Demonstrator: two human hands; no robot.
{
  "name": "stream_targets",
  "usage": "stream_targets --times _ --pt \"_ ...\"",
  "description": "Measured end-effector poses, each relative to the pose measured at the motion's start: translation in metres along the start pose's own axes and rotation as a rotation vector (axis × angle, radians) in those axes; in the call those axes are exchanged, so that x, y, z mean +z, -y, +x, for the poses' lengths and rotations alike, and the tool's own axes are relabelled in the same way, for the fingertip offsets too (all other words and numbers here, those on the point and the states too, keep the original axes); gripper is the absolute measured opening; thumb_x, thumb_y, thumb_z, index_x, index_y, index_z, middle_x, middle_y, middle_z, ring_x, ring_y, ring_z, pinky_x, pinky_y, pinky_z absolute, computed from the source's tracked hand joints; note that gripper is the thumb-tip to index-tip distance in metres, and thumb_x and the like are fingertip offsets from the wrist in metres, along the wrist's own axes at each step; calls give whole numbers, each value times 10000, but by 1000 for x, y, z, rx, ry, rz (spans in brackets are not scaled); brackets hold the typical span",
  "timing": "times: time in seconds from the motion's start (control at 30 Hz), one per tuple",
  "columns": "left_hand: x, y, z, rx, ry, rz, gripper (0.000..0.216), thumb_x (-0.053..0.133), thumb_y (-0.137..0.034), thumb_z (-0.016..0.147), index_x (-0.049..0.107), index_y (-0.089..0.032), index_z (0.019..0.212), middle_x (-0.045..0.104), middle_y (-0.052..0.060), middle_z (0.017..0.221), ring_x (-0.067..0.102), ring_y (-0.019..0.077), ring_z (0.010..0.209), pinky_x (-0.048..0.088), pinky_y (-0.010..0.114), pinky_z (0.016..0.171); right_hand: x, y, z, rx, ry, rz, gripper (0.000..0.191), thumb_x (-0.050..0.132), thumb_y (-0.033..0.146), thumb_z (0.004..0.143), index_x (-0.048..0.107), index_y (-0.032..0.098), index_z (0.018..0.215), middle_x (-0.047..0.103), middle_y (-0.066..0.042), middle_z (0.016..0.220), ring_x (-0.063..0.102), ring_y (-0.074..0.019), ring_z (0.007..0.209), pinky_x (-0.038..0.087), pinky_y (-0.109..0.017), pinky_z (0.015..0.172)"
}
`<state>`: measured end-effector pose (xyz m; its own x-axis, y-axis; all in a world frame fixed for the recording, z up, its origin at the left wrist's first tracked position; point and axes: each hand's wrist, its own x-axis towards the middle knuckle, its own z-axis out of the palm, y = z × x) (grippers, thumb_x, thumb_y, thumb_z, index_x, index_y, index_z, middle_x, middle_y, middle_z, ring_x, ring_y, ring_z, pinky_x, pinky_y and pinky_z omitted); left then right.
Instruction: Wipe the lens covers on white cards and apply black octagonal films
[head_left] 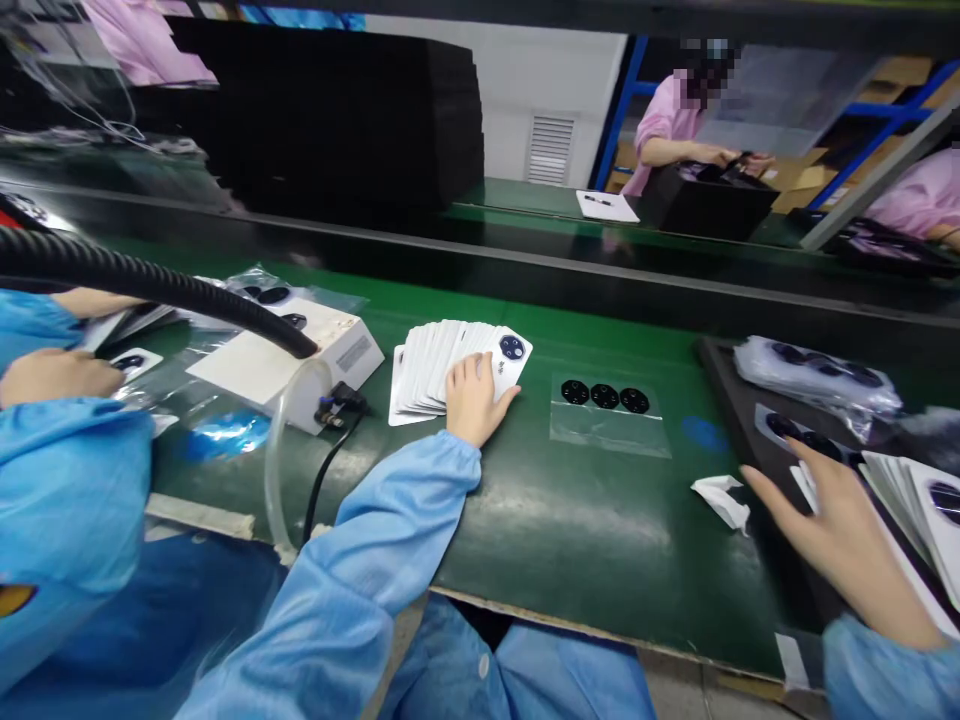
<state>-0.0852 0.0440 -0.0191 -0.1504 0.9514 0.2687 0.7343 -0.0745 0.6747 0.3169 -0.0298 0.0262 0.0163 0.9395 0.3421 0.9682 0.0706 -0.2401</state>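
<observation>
My left hand (474,400) lies on a fanned row of white phone-back-shaped panels (427,375), thumb apart and fingers resting flat on them. The end panel (513,350) shows a dark round camera area and small print. My right hand (847,530) is at the right, thumb and fingers apart, over the dark tray (720,365). Close by it are a strip of dark discs (780,425) and another stack of white panels (911,500). Between my hands, a clear film with three black discs (604,396) lies on the green bench.
A crumpled white paper (724,500) lies near the tray, which also holds a plastic-wrapped bundle (814,370). Left stand a white box (330,350), a black hose (150,275) and a cable. A co-worker's hand (60,378) works beyond them. Another person (667,140) stands behind.
</observation>
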Motion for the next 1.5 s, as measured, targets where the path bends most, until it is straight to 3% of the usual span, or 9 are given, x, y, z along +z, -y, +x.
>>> stream_targets --times 0.17,0.33,0.47,0.7,0.93,1.0,1.13,1.33,1.5 --pt "-5 4 36 -51 -37 170 447 633 -362 921 539 -166 1311 510 123 1384 492 308 1276 403 567 1067 42 89 26 -260 142 318 495 475 534 957 501 223 1341 530 -140 1339 520 -308 1257 446 -488 1059" --pt "-21 -10 38 -118 -69 119 340 612 -340 940 587 -151 1221 567 109 1298 567 264 1175 487 500 991 63 130 30 -344 169 491 358 467 424 988 548 230 1278 530 -121 1333 502 -288 1276 424 -504 1080" --pt "-24 -26 -14 -106 64 -83 269 563 -347 974 609 -137 1135 654 68 1062 651 181 923 562 386 835 66 136 12 -369 206 574 470 458 405 1005 379 232 1435 435 -126 1444 424 -258 1362 385 -461 1135" --pt "-1 -38 -124 -188 357 -362 300 447 -305 1008 473 -147 1262 640 25 857 662 141 746 542 271 681 87 131 -40 -435 412 525 1143 702 526 851 -144 210 1552 218 -228 1578 292 -364 1440 329 -597 1145" --pt "-9 -49 -160 -200 572 -384 536 409 -327 994 175 -241 1470 641 78 1092 683 125 662 506 216 520 87 117 -29 -577 468 475 1170 743 486 837 -146 242 1557 141 -148 1622 123 -306 1496 93 -573 1226" --pt "-14 -48 -158 -169 597 -309 595 461 -314 974 172 -224 1486 656 -4 841 625 116 547 459 208 494 87 113 -27 -637 510 486 1140 756 445 838 -105 274 1565 175 -108 1621 167 -276 1491 125 -534 1234" --pt "-23 -45 -133 -64 570 -119 514 665 -314 867 482 -197 1333 474 -102 494 469 114 433 343 213 478 88 111 -27 -677 553 519 1204 790 404 812 -141 244 1558 163 -132 1619 193 -288 1484 155 -540 1228" --pt "1 -42 -76 182 504 -90 197 569 -308 964 615 -141 1058 627 33 935 611 132 775 528 281 685 88 112 -25 -655 581 579 1344 845 327 746 -245 220 1524 57 -165 1628 178 -314 1484 302 -498 1191" --pt "23 -36 -51 317 572 -78 223 606 -345 949 627 -124 971 636 19 872 614 120 722 551 291 684 89 113 -25 -657 578 588 1356 847 322 746 -265 218 1515 52 -186 1624 152 -321 1488 297 -523 1190"
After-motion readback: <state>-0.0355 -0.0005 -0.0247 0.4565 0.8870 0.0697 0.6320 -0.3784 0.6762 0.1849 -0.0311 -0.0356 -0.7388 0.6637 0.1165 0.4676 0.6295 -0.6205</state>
